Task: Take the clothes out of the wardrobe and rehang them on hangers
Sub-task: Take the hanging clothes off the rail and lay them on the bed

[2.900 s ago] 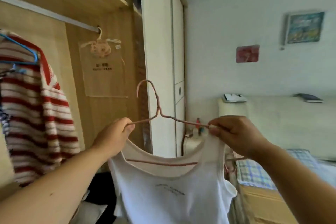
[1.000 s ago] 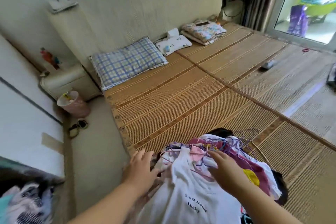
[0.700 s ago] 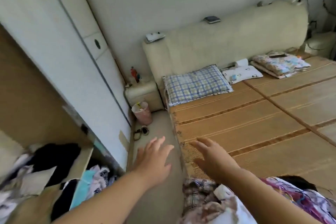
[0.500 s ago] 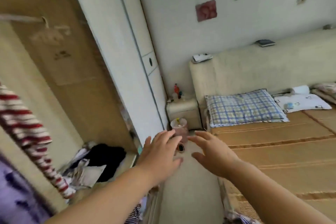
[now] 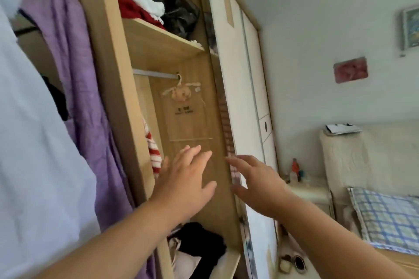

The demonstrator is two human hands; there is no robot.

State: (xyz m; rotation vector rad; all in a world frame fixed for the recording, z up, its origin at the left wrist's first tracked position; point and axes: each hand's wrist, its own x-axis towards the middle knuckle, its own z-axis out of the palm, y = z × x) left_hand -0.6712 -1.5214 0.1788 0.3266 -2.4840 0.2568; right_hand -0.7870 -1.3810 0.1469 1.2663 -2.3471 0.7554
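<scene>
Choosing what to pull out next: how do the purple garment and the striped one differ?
The purple garment hangs left of the divider, plain and largely in view; the striped garment is red and white, right of the divider, mostly hidden behind it. Both hang in the wardrobe.

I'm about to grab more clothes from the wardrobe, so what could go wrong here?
The striped top is mostly hidden behind the divider, so pulling it out blind could snag it. The left hand and right hand reach toward the wardrobe below the shelf pile, which looks loose and might tumble if bumped.
</scene>
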